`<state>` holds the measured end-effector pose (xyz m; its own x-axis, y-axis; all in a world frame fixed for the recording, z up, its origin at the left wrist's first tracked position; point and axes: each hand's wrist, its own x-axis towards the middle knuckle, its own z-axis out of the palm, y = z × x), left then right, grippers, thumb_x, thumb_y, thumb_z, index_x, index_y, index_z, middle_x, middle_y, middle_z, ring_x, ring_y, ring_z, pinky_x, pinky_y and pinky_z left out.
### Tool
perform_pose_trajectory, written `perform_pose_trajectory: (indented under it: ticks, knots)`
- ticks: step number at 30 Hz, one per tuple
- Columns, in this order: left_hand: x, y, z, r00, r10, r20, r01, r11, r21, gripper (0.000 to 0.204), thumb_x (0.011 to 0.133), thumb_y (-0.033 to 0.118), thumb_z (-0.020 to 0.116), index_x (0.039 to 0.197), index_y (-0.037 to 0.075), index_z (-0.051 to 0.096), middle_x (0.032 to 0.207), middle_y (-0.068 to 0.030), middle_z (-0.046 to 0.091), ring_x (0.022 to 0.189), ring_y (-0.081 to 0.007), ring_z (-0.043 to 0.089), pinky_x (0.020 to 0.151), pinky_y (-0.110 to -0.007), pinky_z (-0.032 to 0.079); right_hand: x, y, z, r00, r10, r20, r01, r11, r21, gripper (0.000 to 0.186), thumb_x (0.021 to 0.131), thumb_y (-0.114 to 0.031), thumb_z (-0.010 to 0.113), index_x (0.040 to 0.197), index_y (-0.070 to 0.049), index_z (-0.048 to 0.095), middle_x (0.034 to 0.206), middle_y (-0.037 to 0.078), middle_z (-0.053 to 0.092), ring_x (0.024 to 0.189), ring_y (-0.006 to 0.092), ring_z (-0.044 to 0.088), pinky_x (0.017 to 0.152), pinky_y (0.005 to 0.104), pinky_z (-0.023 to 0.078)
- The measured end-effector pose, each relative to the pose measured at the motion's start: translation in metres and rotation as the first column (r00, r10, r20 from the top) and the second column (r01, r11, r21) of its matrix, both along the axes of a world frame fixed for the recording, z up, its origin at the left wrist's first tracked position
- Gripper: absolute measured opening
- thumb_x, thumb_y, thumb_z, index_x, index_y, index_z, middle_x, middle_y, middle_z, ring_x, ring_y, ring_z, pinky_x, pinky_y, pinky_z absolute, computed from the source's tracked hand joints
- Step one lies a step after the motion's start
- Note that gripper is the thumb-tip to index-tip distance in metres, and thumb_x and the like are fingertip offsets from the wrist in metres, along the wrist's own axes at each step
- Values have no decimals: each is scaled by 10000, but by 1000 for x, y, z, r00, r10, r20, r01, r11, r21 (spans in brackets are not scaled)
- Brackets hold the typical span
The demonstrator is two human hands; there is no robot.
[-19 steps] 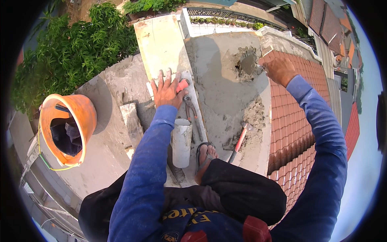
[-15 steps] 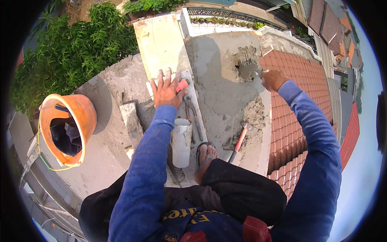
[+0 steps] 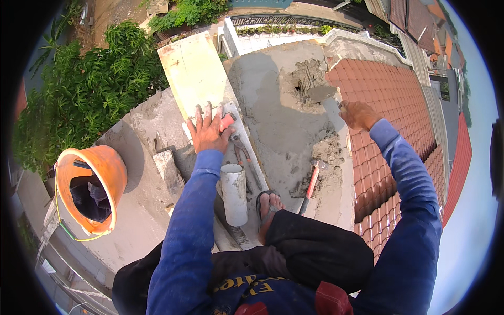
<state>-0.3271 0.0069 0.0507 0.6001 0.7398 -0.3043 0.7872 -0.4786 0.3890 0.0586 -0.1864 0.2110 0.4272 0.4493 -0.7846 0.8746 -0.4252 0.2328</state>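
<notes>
My right hand is closed round the handle of a trowel at the edge of the tiled roof. The trowel's grey blade lies over rough wet mortar, beside a small dark hollow. My left hand rests with fingers spread on a pale board. A pinkish-red cylindrical handle lies beside its thumb and forefinger; what it belongs to is partly hidden. Just nearer are pincers with their jaws by my thumb, and an upright whitish pipe.
A hammer with a red handle lies by crumbly mortar, right of my sandalled foot. An orange bucket holding dark cloth stands at left. Red roof tiles border the right side. Leafy branches and a drop lie beyond the left edge.
My right hand has drawn the trowel back to the right and slightly nearer. Its blade now shows over the mortar, and the dark hollow looks smaller. My left hand stays on the board.
</notes>
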Motion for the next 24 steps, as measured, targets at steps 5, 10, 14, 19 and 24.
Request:
perform_pose_trajectory:
  ticks: [5,10,14,19,24]
  knots:
    - [-3,0,-2,1000,0,-14,1,1000,21,873,813,539,792,1582,335,431,1691,-33,332,1596,-307,174,1283,-592,63,-14,-18,12,998,-59,-14,58,995,-86,532,1031,-371,545,1441,-39,480,999,277,730,966,460,706,889,539,536]
    - [-3,0,3,1000,-9,-27,10,1000,30,864,819,519,795,1580,334,431,1688,-35,337,1595,-308,177,1282,-596,75,-34,16,1,995,-19,94,8,994,106,464,1035,-364,547,1412,-94,533,1020,243,739,964,426,721,884,538,553]
    - [-3,-2,1,1000,-13,0,13,1000,28,858,826,504,795,1583,339,425,1686,-33,340,1593,-306,184,1282,-597,78,-42,-3,-15,968,64,242,-63,998,-9,383,1029,-272,540,1385,-139,586,1041,171,751,1011,360,735,855,510,580]
    - [-6,0,3,998,7,-55,-6,1000,17,850,828,496,798,1578,339,432,1686,-29,339,1589,-306,198,1280,-601,95,-29,22,13,937,237,256,-248,969,10,296,1009,-193,542,1266,-157,683,998,117,755,979,306,752,790,461,600]
    - [-1,-1,3,1000,-8,-28,9,1000,25,848,825,505,797,1575,338,437,1686,-28,339,1589,-305,198,1280,-600,90,-19,38,-20,878,318,358,-366,928,73,284,984,-174,575,1232,-164,713,932,81,760,934,279,761,728,429,605]
